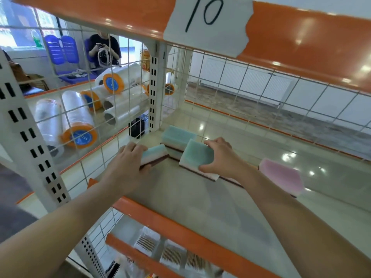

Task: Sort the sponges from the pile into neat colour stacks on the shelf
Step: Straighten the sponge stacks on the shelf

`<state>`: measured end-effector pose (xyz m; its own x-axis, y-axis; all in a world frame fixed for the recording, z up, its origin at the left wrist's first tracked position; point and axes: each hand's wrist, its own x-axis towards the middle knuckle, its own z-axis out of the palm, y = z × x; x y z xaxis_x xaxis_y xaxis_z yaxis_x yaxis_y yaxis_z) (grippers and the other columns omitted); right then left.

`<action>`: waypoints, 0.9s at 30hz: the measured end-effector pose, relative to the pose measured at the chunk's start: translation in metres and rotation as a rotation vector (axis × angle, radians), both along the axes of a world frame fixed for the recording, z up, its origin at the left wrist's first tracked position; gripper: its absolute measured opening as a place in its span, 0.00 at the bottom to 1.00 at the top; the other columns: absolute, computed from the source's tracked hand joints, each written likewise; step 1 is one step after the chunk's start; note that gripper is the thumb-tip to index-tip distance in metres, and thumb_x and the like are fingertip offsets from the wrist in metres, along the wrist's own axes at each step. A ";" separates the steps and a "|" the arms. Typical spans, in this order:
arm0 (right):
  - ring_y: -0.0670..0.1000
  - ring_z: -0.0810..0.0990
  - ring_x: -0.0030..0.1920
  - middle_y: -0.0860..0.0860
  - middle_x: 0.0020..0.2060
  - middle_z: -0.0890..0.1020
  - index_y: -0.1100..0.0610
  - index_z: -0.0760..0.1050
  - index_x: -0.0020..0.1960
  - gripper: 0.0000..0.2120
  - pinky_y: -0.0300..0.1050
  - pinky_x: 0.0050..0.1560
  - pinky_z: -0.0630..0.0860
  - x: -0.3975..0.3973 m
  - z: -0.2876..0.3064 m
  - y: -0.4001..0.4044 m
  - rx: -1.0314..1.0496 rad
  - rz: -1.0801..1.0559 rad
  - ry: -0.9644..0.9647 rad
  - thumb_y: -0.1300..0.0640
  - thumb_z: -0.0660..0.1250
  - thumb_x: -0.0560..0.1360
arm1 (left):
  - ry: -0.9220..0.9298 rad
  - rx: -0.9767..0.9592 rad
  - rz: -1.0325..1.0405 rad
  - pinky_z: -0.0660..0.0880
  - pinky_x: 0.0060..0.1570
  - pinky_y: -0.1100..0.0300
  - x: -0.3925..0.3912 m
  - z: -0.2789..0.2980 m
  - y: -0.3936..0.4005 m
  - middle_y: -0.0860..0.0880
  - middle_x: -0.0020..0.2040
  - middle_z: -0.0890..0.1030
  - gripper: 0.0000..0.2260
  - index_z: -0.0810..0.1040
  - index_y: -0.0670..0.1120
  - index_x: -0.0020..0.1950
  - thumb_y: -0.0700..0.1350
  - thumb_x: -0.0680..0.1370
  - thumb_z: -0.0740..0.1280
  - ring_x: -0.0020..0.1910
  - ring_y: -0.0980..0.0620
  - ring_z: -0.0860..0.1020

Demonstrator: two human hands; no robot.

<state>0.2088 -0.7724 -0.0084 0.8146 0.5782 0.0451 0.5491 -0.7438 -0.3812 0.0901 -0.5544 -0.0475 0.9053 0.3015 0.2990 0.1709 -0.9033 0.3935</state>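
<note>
Shelf point(180, 197): one green sponge point(197, 155) per hands.

Pale shelf point(200, 197) with teal sponges point(177, 135), pink sponge point(281, 175).

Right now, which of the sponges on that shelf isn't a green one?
The pink sponge, lying alone at the right of the shelf, untouched. The others are green-topped: one in the left hand, one in the right hand, one stacked behind them.
</note>
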 end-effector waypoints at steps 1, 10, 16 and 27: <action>0.52 0.64 0.59 0.51 0.56 0.65 0.55 0.62 0.72 0.39 0.40 0.55 0.61 0.004 0.002 0.001 -0.002 -0.006 -0.001 0.50 0.73 0.66 | -0.007 0.002 0.003 0.69 0.56 0.55 0.000 -0.001 0.001 0.47 0.60 0.71 0.22 0.69 0.46 0.67 0.48 0.74 0.68 0.61 0.48 0.69; 0.50 0.61 0.60 0.48 0.53 0.59 0.55 0.61 0.71 0.40 0.41 0.58 0.59 0.029 0.009 0.028 0.051 -0.047 -0.026 0.50 0.74 0.64 | -0.039 0.008 0.018 0.70 0.55 0.53 -0.004 -0.004 0.008 0.46 0.60 0.73 0.23 0.71 0.45 0.66 0.50 0.73 0.69 0.60 0.46 0.70; 0.51 0.60 0.56 0.51 0.54 0.62 0.57 0.62 0.70 0.37 0.43 0.56 0.58 0.043 0.015 0.053 0.059 0.021 -0.095 0.50 0.72 0.66 | -0.052 0.010 0.035 0.71 0.51 0.52 -0.005 -0.005 0.015 0.46 0.59 0.73 0.22 0.72 0.45 0.65 0.50 0.72 0.70 0.57 0.45 0.72; 0.53 0.64 0.55 0.55 0.56 0.69 0.58 0.68 0.66 0.31 0.44 0.51 0.61 0.067 0.017 0.086 0.018 0.039 -0.094 0.51 0.70 0.66 | -0.035 0.025 -0.010 0.73 0.54 0.51 -0.003 -0.007 0.020 0.48 0.58 0.73 0.22 0.72 0.46 0.65 0.50 0.72 0.68 0.58 0.47 0.71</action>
